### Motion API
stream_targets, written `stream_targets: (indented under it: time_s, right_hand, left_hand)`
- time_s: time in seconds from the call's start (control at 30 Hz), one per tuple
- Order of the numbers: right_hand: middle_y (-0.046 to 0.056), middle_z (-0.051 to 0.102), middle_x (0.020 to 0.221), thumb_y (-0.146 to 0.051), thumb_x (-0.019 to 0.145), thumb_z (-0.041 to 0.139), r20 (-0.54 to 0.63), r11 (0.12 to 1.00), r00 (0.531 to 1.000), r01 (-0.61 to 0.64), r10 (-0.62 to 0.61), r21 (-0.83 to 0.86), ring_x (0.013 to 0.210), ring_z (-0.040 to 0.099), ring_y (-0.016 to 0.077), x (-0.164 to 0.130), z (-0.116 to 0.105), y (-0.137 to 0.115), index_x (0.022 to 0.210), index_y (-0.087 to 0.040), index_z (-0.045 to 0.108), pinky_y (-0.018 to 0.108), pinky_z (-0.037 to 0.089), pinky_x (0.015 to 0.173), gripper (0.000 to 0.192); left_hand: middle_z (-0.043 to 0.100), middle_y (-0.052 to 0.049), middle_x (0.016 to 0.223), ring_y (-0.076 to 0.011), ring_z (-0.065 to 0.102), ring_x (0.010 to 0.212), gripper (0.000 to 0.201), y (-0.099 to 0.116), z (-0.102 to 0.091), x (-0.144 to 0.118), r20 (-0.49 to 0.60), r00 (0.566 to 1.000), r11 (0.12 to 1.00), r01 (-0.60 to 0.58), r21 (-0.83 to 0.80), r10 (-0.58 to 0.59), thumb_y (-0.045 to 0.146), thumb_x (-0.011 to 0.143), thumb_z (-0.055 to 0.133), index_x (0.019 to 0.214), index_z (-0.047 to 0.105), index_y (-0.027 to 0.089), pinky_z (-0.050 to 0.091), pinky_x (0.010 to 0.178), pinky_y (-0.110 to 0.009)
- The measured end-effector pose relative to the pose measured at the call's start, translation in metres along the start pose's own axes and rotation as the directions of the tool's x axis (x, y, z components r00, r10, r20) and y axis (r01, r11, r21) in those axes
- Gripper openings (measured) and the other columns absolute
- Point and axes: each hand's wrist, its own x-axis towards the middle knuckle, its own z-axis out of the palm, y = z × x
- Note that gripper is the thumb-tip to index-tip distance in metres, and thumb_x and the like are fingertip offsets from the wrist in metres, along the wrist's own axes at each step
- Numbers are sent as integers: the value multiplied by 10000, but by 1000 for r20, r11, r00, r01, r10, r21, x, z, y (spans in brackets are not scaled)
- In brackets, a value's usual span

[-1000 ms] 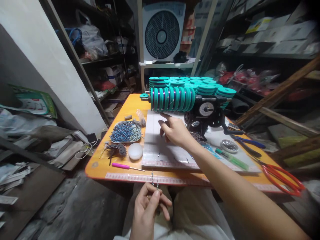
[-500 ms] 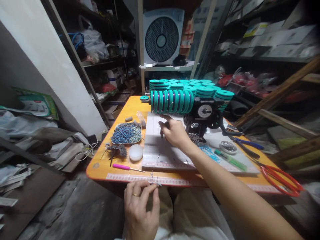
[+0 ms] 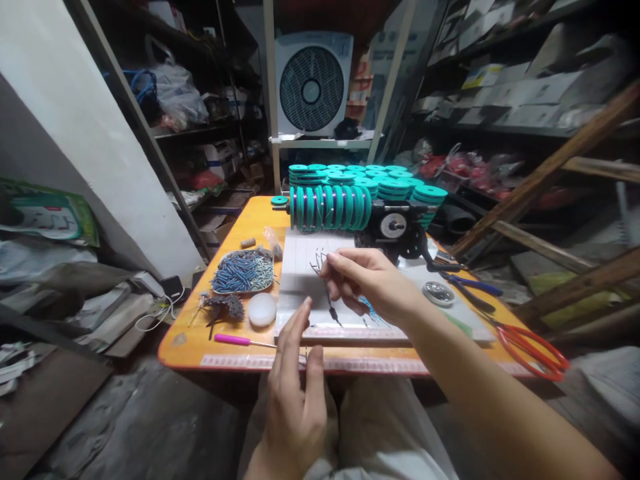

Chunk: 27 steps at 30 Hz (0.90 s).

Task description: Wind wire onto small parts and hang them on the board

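right hand, fingers clamped on a dark wiry piece, left hand, fingers apart, near orange table

right fingers: pinching dark piece, seemingly wiry | left fingers: spread apart

No word or number comes through clearly for you here! Down along your table edge runs a pink printed strip, its marks too small to read. Ahead, the white dial carries markings, also a blur. Over to your left, the green package bears a red label, lettering illegible!
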Motion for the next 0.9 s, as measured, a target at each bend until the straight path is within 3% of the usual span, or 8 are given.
stream_targets:
  time_s: [0.1,0.2,0.3,0.47,0.57,0.63,0.77,0.9]
  right_hand:
    - [-30,509,595,-537,804,489,99,987,995,-27,11,161,345,367,-15,-6,1,-7,985,-73,476,117,242,327,498]
    - [-46,498,574,-505,805,512,164,964,984,-109,69,244,325,341,-26,-8,-1,-7,1069,-71,470,106,208,327,510]
    - [-73,449,532,-523,805,507,237,914,963,-208,129,349,302,280,-39,-7,-1,0,1097,-87,440,106,150,318,529]
    - [-94,298,450,-491,830,452,308,749,928,-356,211,559,266,179,-24,-2,6,15,850,-117,321,121,70,302,397]
    - [-90,249,435,-434,839,440,228,705,946,-322,228,631,260,179,-13,1,6,20,794,-115,277,126,44,301,361]
    - [-90,227,434,-411,847,425,178,689,958,-287,226,666,258,165,-18,3,2,23,782,-110,272,122,15,307,344]
    - [-87,245,446,-405,821,472,199,700,948,-318,249,639,263,179,-17,3,-6,29,772,-103,290,133,-4,312,356]
    - [-87,244,443,-420,809,488,181,730,948,-316,260,606,268,170,-19,2,-6,33,769,-103,300,135,1,315,370]
  left_hand:
    - [487,-47,1395,-166,426,1299,432,11,12,21,130,984,974,143,-175,-121,359,942,396,1348,465,231,317,1085,-262]
    - [636,-50,936,-143,566,904,316,14,22,31,184,955,918,276,-285,-230,421,920,437,1027,608,178,416,830,-216]
    - [475,4,668,-95,452,664,338,14,25,28,274,921,826,375,-421,-278,434,918,442,733,524,163,378,663,-198]
    - [404,31,535,-79,454,531,357,22,21,7,494,823,379,567,-731,-279,375,947,358,700,482,150,457,634,-241]
    - [469,19,494,-75,512,479,356,12,24,-19,544,782,250,616,-747,-303,342,950,356,695,490,133,497,595,-236]
    - [555,-21,469,-120,580,436,355,-4,28,-41,640,732,188,680,-708,-236,398,920,427,686,477,136,509,517,-240]
    - [668,-85,541,-186,644,444,390,-32,31,-78,666,646,128,747,-653,-373,503,893,443,711,444,157,472,408,-191]
    - [690,-105,574,-188,665,483,370,-33,18,-85,730,564,89,811,-579,-386,481,922,383,743,441,162,466,414,-160]
